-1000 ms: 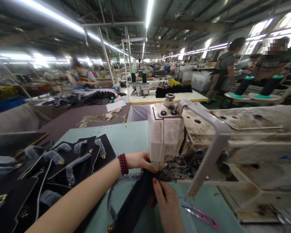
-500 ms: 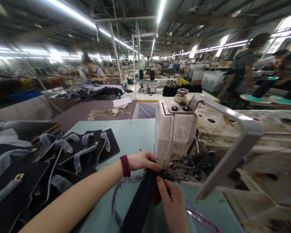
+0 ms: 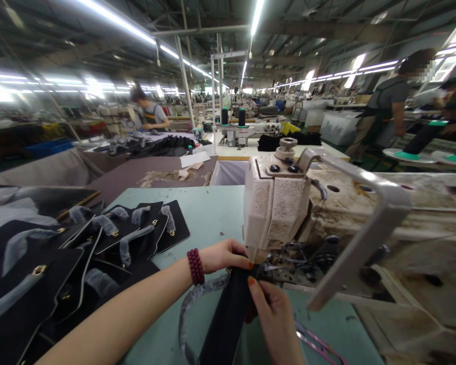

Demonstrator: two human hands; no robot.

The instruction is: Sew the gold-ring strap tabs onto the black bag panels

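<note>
My right hand [image 3: 275,314] pinches the near right edge of a black bag panel [image 3: 228,314] between thumb and fingers. My left hand [image 3: 228,256], with a dark red bead bracelet [image 3: 195,266] at the wrist, grips the panel's far end close under the head of a sewing machine [image 3: 275,203]. A plastic-wrapped handle [image 3: 184,314] curves out from the panel's left side over the pale green tabletop. The needle and the spot beneath it are hidden by the machine head. Pink-handled scissors [image 3: 319,344] lie just right of my right hand.
Several black panels with wrapped handles [image 3: 125,238] are piled on the left. A grey metal bar [image 3: 380,218] juts from the machine at the right. Beyond stand a brown table [image 3: 167,175], another sewing machine [image 3: 237,133] and people at work.
My view has turned slightly left. Both hands keep their hold at nearly the same place on the panel. A curved metal lever behind the machine head now stands higher.
</note>
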